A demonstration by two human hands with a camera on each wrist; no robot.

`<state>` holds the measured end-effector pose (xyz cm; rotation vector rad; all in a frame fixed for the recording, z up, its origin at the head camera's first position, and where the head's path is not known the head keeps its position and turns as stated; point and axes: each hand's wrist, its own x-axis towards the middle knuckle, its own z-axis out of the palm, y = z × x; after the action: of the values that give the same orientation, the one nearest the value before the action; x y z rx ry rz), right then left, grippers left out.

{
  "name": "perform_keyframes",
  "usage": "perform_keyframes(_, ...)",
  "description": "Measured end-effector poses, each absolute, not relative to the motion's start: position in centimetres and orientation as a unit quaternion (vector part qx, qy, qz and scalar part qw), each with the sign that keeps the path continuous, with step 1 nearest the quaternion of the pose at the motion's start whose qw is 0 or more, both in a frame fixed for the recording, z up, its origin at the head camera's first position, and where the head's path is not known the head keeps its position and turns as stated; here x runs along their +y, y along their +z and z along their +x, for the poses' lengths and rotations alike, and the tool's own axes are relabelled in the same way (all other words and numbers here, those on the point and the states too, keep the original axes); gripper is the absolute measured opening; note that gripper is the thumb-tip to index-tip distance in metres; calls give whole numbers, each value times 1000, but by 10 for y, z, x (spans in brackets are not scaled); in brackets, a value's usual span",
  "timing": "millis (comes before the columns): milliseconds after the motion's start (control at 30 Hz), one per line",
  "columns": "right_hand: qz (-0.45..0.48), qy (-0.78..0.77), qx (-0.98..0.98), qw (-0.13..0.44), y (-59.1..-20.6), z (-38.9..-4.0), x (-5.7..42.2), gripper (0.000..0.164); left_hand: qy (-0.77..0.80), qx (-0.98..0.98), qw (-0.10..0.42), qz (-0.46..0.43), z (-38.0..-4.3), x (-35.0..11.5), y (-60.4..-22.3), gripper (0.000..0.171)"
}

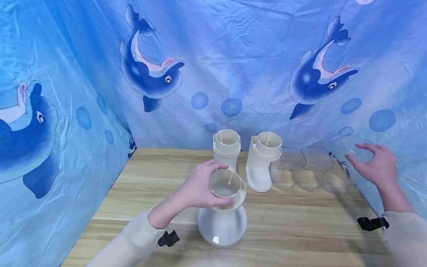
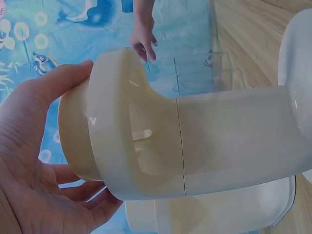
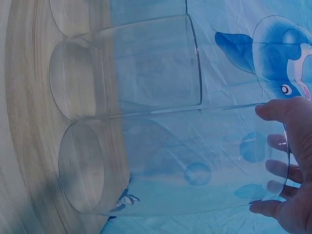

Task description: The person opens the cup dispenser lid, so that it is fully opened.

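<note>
A cream-white plastic stand (image 1: 222,227), with a wide round foot and a cup-like collar (image 1: 238,202) on top, stands at the front of the table. My left hand (image 1: 199,186) grips the round ring (image 1: 217,184) at its top, thumb on the near side and fingers on the far side. In the left wrist view the stand's neck (image 2: 234,141) shows a seam and an opening below the collar. Far to the right, my right hand (image 1: 380,165) spans the top rim of a tall clear canister (image 3: 161,165), with thumb and fingers around it.
Two similar cream stands, one at left (image 1: 227,154) and one at right (image 1: 261,167), are at the table's back edge. Two more clear canisters (image 1: 287,168) (image 3: 141,68) line up beside the held one. A blue dolphin-print curtain (image 1: 250,66) hangs behind the wooden table (image 1: 150,185).
</note>
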<state>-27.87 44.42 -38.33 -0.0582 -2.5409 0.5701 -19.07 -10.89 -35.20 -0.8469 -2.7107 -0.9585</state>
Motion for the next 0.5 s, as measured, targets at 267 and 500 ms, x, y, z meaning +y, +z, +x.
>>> perform_keyframes(267,-28,204,-944,257,-384,-278,445,59,-316,-907,92,-263,-202,-121,-347,82)
perform_keyframes(500,-26,208,-942,262,-384,-278,445,59,-293,-913,111,-260,-221,-155,-336,82)
